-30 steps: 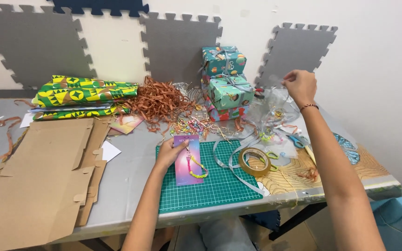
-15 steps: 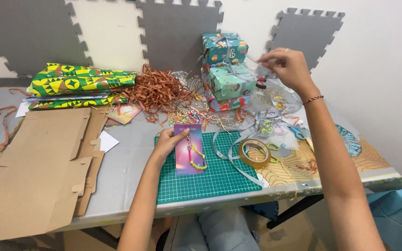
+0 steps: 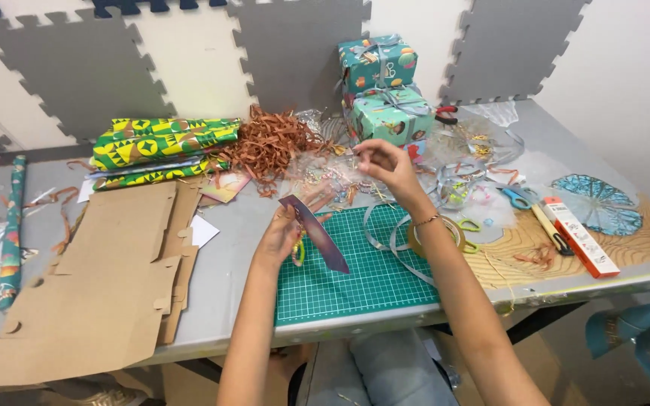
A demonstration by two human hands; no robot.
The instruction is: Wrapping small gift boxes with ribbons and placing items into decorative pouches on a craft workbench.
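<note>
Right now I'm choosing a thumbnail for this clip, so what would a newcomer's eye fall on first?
Probably the left hand lifting a purple card above the green cutting mat at the table's near edge. Behind, two stacked teal gift boxes stand against the wall, with a heap of copper shredded ribbon to their left.

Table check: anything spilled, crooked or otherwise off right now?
Yes. Copper ribbon shreds lie spilled in a loose heap by the green-yellow wrapping rolls. The upper gift box sits skewed on the lower one. A grey ribbon trails off the green cutting mat.
</note>
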